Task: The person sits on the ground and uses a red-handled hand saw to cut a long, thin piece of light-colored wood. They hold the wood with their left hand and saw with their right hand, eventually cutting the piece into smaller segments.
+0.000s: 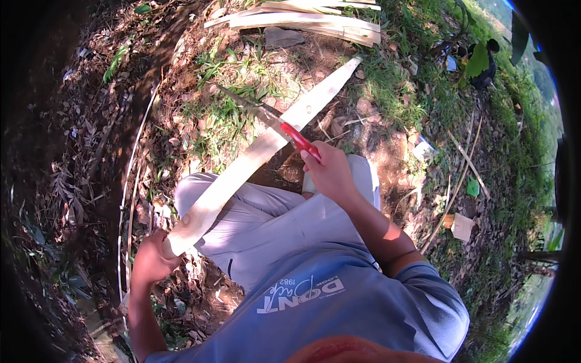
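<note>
A long, pale, flat wooden strip (239,172) slants from the lower left to the far middle, narrowing at its far end. At its near end, my left hand (152,257) is closed around it, beside my left knee. My right hand (330,172) grips the red handle of a long-bladed knife (299,141). The dark, narrow blade crosses the strip's upper half and points to the far left. Whether the edge bites into the wood cannot be told.
Several pale split strips (302,23) lie piled at the far side, by a flat grey stone (283,38). Thin bent sticks (134,163) run along the left. On the right are dry sticks (463,166) and a small wood block (463,227). Grass and leaf litter cover the ground.
</note>
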